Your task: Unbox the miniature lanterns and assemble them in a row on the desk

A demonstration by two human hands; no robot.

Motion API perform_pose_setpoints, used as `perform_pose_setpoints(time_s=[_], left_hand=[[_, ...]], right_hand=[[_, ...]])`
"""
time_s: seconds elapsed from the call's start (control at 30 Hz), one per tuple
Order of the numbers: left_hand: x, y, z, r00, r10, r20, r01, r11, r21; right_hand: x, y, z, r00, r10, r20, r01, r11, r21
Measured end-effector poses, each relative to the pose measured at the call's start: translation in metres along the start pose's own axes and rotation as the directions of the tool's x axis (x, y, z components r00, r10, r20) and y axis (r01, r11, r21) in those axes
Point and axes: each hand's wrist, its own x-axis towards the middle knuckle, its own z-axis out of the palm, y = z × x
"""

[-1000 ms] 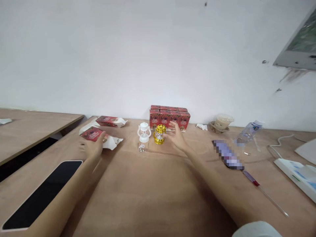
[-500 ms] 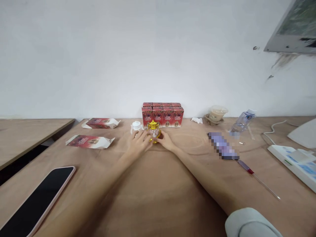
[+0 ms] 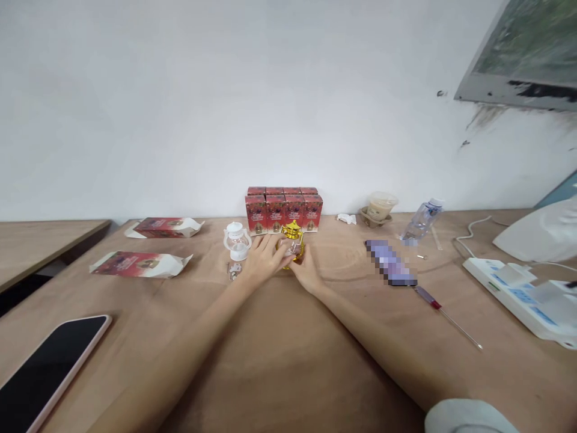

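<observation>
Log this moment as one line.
left hand: on gold lantern | right hand: on gold lantern | white lantern: beside, untouched

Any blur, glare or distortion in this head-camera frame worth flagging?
Head view: light is soft and even, with no glare; the hands at the gold lantern look slightly soft; a pixelated patch hides one thing; the table edge bows from the wide lens.

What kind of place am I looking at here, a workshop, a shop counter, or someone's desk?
Most likely a plain desk used for small hand work, not a shop: a bare wooden table against a white wall, a row of red boxes, a screwdriver and a power strip.
</observation>
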Motion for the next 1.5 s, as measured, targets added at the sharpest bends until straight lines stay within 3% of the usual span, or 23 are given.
perform_pose_setpoints(time_s=[0.27,0.57,0.8,1.0,1.17,1.33,1.5], left_hand=[[-0.004,0.002,-0.003,0.997,-0.034,0.067,0.035,0.999,-0.003],[0.001,-0.001,-0.013,0.976,-0.106,0.19,0.109,0.994,-0.005],[0.005,-0.006,-0.018,0.933,-0.245,0.264,0.278,0.956,-0.091],[0.018,-0.02,-0.039,0.923,-0.108,0.37,0.196,0.958,-0.211],[0.023,-0.031,-0.052,0.869,-0.065,0.49,0.232,0.929,-0.289],[0.017,-0.007,-0.04,0.82,-0.106,0.562,0.25,0.95,-0.186],[0.023,0.003,-0.041,0.799,-0.096,0.594,0.289,0.927,-0.238]], right_hand=[[-0.001,-0.006,-0.001,0.998,-0.032,-0.053,0.027,0.996,-0.087],[-0.003,-0.007,-0.003,0.999,-0.038,0.005,0.038,0.99,-0.134],[-0.003,-0.012,-0.002,0.999,-0.022,-0.028,0.017,0.984,-0.178],[-0.003,-0.012,0.002,1.0,0.03,-0.001,-0.029,0.983,-0.18],[-0.001,-0.012,0.004,0.991,0.115,0.066,-0.103,0.98,-0.171],[-0.002,-0.008,0.003,0.996,0.086,0.022,-0.083,0.987,-0.137],[0.0,-0.003,0.0,0.993,0.116,-0.037,-0.12,0.985,-0.125]])
